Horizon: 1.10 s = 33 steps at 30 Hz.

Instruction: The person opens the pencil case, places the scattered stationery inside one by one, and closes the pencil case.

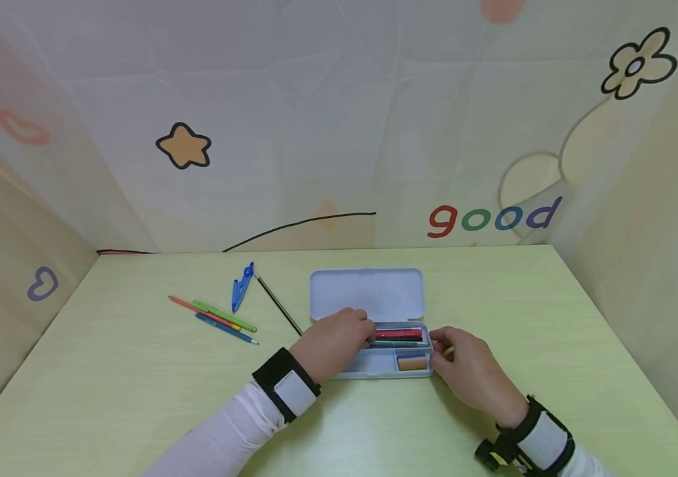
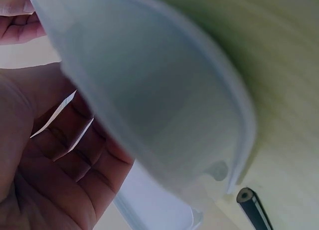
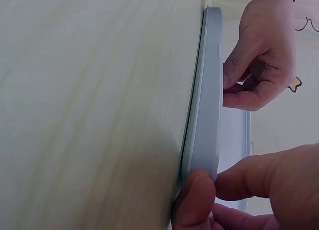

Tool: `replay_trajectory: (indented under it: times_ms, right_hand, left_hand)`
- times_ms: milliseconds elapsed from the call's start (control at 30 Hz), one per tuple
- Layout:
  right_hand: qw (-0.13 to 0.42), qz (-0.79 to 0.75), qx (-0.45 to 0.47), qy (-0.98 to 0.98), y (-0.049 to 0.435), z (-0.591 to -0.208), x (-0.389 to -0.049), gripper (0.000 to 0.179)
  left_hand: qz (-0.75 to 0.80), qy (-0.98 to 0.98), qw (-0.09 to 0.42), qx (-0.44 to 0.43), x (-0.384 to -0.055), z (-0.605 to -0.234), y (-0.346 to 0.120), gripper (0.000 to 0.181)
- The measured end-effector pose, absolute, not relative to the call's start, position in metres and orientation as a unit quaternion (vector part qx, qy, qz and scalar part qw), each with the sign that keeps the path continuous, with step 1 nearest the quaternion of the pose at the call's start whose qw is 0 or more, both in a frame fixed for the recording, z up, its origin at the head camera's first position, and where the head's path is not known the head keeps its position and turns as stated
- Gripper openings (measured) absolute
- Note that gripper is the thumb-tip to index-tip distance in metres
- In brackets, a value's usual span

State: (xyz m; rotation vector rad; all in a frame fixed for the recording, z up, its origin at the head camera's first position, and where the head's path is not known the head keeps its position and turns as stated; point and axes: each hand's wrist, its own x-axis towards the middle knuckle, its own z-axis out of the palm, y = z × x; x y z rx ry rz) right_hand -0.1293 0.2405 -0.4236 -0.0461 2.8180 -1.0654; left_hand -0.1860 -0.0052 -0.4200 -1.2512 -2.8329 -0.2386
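Note:
An open pale blue pencil case (image 1: 365,363) lies on the table with its lid (image 1: 367,291) folded back. Inside sit a red pen (image 1: 398,334), a dark green pencil (image 1: 397,344) and a tan eraser (image 1: 412,364) in a small compartment. My left hand (image 1: 339,339) reaches over the case's left half, fingers bent down into it by the red pen's left end; its fingertips are hidden, so whether they grip something I cannot tell. With thumb and fingers my right hand (image 1: 470,364) pinches the case's right end, also seen in the right wrist view on the case wall (image 3: 207,115).
A black pencil (image 1: 278,303) lies just left of the case, its near end close to my left hand. Farther left are a blue compass (image 1: 242,287), a green pencil (image 1: 226,317), an orange pencil (image 1: 187,304) and a blue pencil (image 1: 226,328). A printed curtain (image 1: 291,152) hangs behind the table.

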Motion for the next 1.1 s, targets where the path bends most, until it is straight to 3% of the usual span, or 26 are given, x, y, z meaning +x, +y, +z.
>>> replay_trajectory:
  times_ms: [1100]
  right_hand:
    - [0.062,-0.355,-0.024,0.932,0.2408,-0.422,-0.1299,0.033]
  left_hand:
    - [-0.065,-0.913,0.005,-0.404,-0.1823,-0.4174,-0.003,0.017]
